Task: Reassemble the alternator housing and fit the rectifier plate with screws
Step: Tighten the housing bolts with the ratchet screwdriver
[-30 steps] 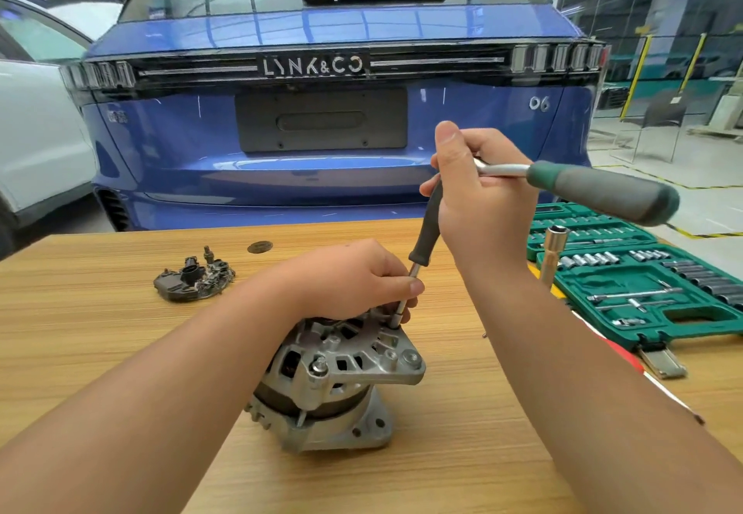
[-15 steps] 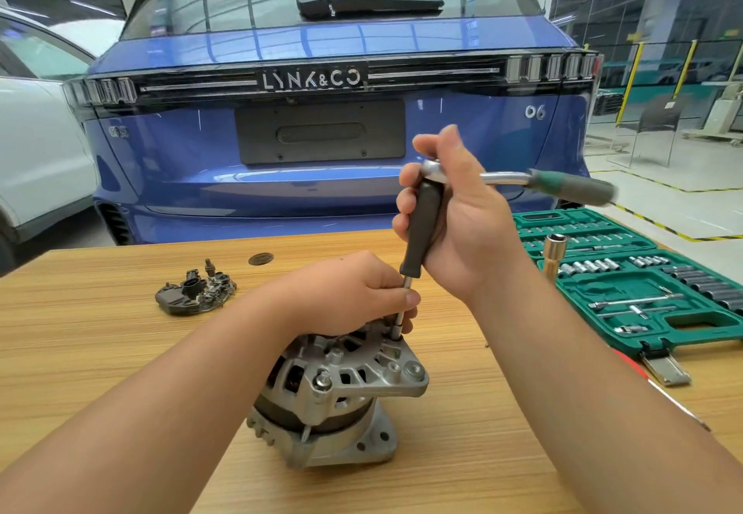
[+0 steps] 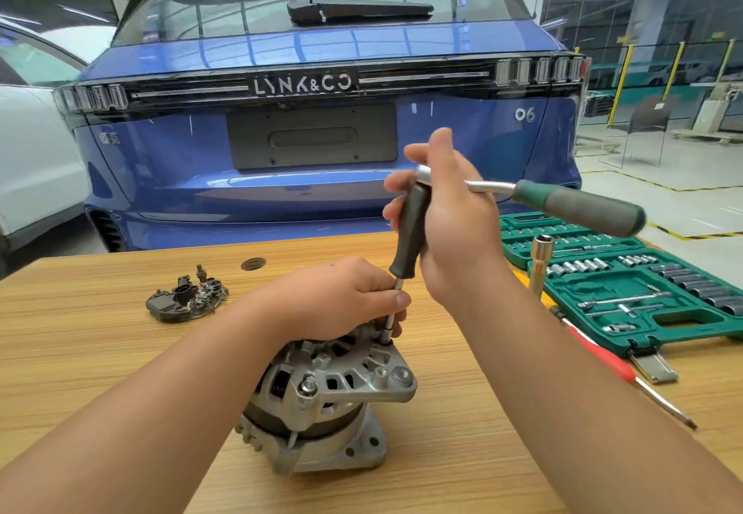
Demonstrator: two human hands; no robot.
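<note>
The silver alternator housing (image 3: 333,393) stands on the wooden table (image 3: 80,353), near its middle. My left hand (image 3: 341,300) rests on top of it and pinches the thin metal shaft of a driver extension (image 3: 408,232) whose tip sits on a bolt at the housing's top. My right hand (image 3: 450,224) grips the extension's black handle together with the head of a ratchet wrench (image 3: 579,206), its green handle pointing right. The black rectifier plate (image 3: 187,300) lies apart on the table, to the left.
An open green socket set case (image 3: 643,292) lies at the right, with a tall socket (image 3: 540,268) standing by it and a red-handled screwdriver (image 3: 611,365) in front. A blue car (image 3: 321,131) is parked just behind the table.
My right hand has moved the ratchet and extension a little left and more upright. The view has shifted slightly. My left hand stays on the shaft.
</note>
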